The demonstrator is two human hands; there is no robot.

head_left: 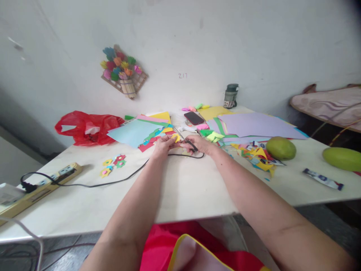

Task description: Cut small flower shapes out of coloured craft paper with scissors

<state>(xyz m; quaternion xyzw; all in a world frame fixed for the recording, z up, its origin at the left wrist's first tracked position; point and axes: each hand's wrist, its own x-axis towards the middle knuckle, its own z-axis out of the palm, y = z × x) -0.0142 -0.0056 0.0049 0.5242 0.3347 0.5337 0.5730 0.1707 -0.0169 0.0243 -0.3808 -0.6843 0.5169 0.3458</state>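
Note:
Over the middle of the white table, my left hand (166,145) pinches a small piece of yellow paper (176,137). Close beside it, my right hand (199,144) is closed around a pair of scissors (191,144), whose blades point up and left toward the yellow paper. Whether the blades touch the paper is too small to tell. Coloured paper scraps (149,140) lie just beyond my left hand. Left of my arms, several small paper flowers (114,165) in yellow, red and green sit in a cluster.
A black cord runs under my hands from a power strip (60,174). A red plastic bag (84,130) and paper sheets (254,125) lie farther back, near a phone (194,118) and bottle (231,96). Paper offcuts (259,158) and green mangoes (281,148) are at right.

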